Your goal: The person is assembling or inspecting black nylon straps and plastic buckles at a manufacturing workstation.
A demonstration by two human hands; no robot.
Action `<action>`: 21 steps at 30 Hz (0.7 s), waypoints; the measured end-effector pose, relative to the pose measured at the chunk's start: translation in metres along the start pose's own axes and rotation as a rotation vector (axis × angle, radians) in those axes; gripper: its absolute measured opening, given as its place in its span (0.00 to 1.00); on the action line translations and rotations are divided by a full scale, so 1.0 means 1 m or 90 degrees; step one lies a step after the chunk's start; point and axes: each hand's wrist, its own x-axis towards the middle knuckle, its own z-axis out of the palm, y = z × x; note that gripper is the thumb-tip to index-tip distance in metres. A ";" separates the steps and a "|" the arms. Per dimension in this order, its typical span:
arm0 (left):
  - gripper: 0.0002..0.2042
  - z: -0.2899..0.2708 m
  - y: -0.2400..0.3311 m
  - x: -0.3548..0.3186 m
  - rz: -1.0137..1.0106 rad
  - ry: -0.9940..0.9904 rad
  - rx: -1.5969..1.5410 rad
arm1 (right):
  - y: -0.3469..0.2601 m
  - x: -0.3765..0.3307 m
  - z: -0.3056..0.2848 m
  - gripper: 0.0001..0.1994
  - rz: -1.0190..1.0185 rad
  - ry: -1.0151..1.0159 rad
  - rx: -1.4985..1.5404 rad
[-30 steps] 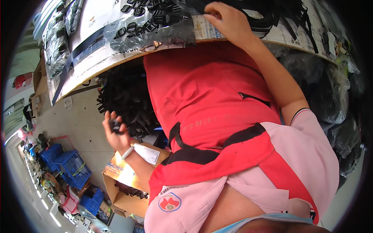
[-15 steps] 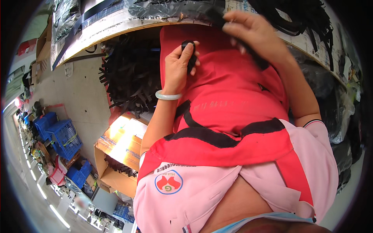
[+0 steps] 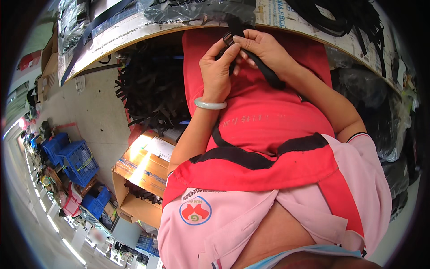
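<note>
My two hands meet above the red apron, close to the table edge. My left hand (image 3: 218, 67) pinches a small black buckle (image 3: 228, 39) between thumb and fingers. A black webbing strap (image 3: 268, 75) is gripped in my right hand (image 3: 264, 48), its thumb and fingertips right at the buckle. One part of the strap hangs down below the right palm, and another stretches up over the table edge. Whether the strap passes through the buckle is hidden by my fingers.
The table (image 3: 130, 38) curves across the top, bearing plastic-wrapped black goods and more black straps (image 3: 354, 20). Beneath it hangs a heap of black strips (image 3: 152, 85). At the left are an open cardboard box (image 3: 139, 172) and blue crates (image 3: 78, 161).
My right hand has come down and left with the strap to meet my left hand. The left hand has shifted slightly right and turned, so the buckle now shows at its fingertips.
</note>
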 end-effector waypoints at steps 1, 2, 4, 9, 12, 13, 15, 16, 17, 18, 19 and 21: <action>0.09 -0.002 -0.002 0.004 0.009 0.010 0.031 | -0.001 0.002 -0.003 0.10 -0.025 0.003 -0.064; 0.10 -0.003 -0.004 0.007 0.018 0.020 0.061 | -0.003 0.001 -0.004 0.10 -0.025 0.004 -0.064; 0.09 -0.009 0.001 0.007 0.021 0.043 0.085 | -0.008 -0.002 -0.009 0.09 -0.140 0.111 -0.233; 0.08 -0.016 0.003 0.005 0.071 0.028 0.199 | -0.015 -0.019 -0.005 0.12 0.006 -0.027 -0.224; 0.08 -0.015 0.000 0.003 0.090 0.024 0.191 | -0.016 -0.021 -0.001 0.13 0.060 -0.019 -0.132; 0.08 -0.014 -0.001 0.003 0.101 0.033 0.191 | -0.015 -0.021 -0.001 0.13 0.061 -0.020 -0.131; 0.08 -0.012 -0.003 0.002 0.113 0.046 0.194 | -0.013 -0.021 -0.002 0.12 0.055 -0.036 -0.050; 0.08 -0.011 -0.003 0.002 0.124 0.058 0.197 | -0.013 -0.020 -0.001 0.12 0.056 -0.036 -0.049; 0.08 -0.014 -0.006 0.004 0.122 0.059 0.198 | -0.012 -0.019 0.001 0.12 0.039 -0.028 -0.020; 0.07 -0.015 -0.007 0.006 0.184 0.060 0.248 | -0.013 -0.018 0.003 0.11 0.019 -0.021 0.007; 0.07 -0.016 -0.008 0.007 0.245 0.061 0.299 | -0.012 -0.018 0.005 0.11 0.018 -0.022 0.007; 0.07 -0.019 -0.008 0.005 0.232 0.075 0.288 | -0.008 -0.014 0.009 0.11 0.018 0.003 0.035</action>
